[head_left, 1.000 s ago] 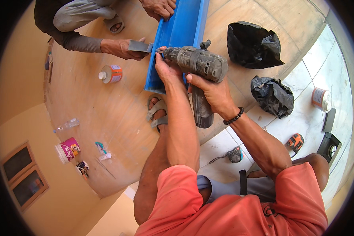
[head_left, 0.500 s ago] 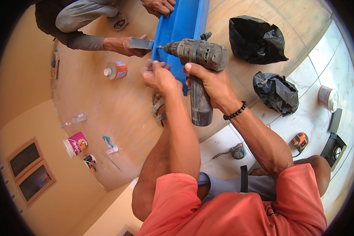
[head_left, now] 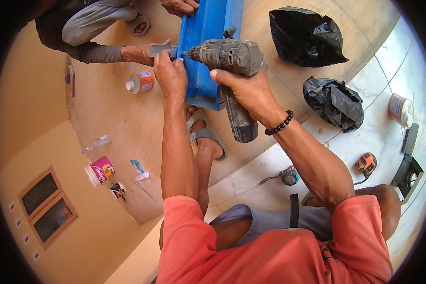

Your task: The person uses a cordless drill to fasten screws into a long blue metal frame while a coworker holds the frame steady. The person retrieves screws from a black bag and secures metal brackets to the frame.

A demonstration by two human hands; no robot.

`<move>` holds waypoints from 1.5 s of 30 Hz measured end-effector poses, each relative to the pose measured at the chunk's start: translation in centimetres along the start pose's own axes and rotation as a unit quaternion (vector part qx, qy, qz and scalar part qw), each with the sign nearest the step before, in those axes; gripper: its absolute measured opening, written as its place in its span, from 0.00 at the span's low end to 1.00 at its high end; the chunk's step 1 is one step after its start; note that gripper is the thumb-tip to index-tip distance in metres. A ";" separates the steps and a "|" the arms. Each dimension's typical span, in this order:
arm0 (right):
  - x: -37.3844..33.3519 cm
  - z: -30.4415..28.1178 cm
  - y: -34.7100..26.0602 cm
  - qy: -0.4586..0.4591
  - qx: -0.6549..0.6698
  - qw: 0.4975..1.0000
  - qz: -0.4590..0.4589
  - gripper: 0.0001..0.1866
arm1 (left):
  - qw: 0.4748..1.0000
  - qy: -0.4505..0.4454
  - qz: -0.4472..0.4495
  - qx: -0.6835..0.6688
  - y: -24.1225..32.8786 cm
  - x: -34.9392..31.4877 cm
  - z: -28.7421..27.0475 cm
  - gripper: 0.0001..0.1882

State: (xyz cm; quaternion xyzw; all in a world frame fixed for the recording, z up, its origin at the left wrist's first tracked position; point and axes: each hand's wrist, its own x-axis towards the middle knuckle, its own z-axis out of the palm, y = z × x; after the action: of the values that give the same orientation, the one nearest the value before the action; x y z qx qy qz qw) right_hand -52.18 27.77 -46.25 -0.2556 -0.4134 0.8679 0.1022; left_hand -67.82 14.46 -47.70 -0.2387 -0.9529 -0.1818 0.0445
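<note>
Far to your left, a pink tub [head_left: 99, 171] and a clear bottle [head_left: 95, 142] lay on the plywood floor [head_left: 109, 113], with a small glue pot [head_left: 140, 82] nearer the work. A co-worker's hand [head_left: 144, 52] steadied a grey metal piece [head_left: 162, 49] against the side of the blue channel [head_left: 204, 52], which ran away from you across the floor, its near end just above your sandalled foot [head_left: 207, 138].

Your left hand [head_left: 171, 78] was curled close at the drill's tip, fingers pressed together about the bit or screw — too small to tell which — where it met the channel's left wall. That arm reached straight out from the shoulder, elbow nearly locked. Your right hand [head_left: 247, 92] was wrapped tight round the grip of the grey drill [head_left: 229, 59], wrist cocked, forearm slanting up from the lower right, a black bead bracelet [head_left: 279, 124] at the wrist.

By the look of it, you were seating the tip before driving a fastener through the channel into the metal piece. The next move likely called for a level drill, steady pressure along its axis, and the guiding fingers drawn clear of the tip.

Further right, two black bags [head_left: 333, 102] and an orange tape measure [head_left: 366, 163] lay on the white tiles [head_left: 378, 137].
</note>
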 end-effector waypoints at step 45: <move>-0.1 0.0 0.9 -0.018 0.042 0.998 0.051 0.14 | 0.991 0.093 -0.065 -0.071 -0.6 -2.0 2.1 0.22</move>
State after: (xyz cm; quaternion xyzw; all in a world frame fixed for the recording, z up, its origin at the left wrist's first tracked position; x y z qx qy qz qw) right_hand -52.07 27.22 -46.93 -0.2559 -0.3645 0.8933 0.0612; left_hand -66.39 13.85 -50.18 -0.1604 -0.9429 -0.2728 0.1042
